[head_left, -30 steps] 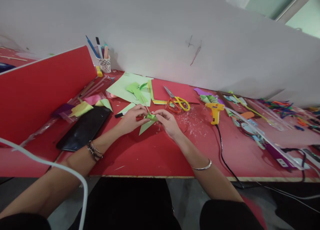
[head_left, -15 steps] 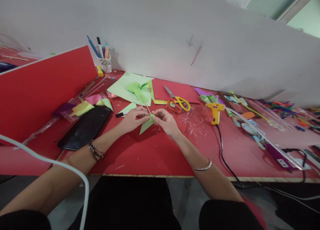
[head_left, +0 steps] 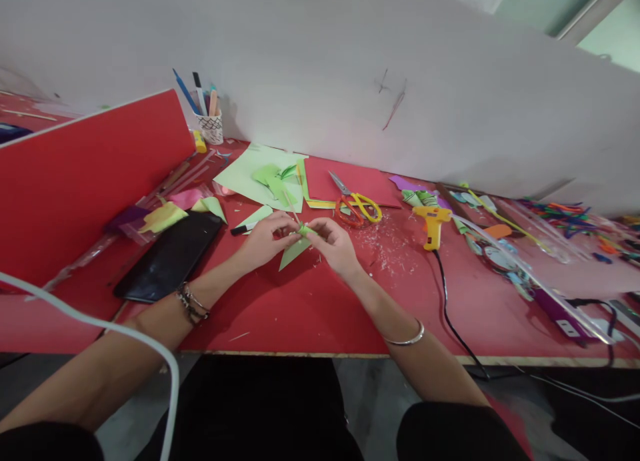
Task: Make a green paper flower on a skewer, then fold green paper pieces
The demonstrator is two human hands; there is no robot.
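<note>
A small piece of green paper, pointed at its lower end, is pinched between my two hands above the red table. My left hand is closed on its left side, with thumb and fingertips together. On the other side my right hand grips the crumpled upper part of the paper. A thin pale stick rises from between the fingertips, slanting up and to the left; its lower end is hidden. Just left of my left hand lies a black-capped marker.
Scissors lie beyond my right hand, by red paper sheets. A yellow glue gun stands farther right, its cord trailing over the table edge. A black phone-like slab lies left, beside a red board. A pen cup stands behind.
My right fingers have shifted slightly on the paper, and more of the green crumpled part shows between the hands. The objects on the table stay where they were.
</note>
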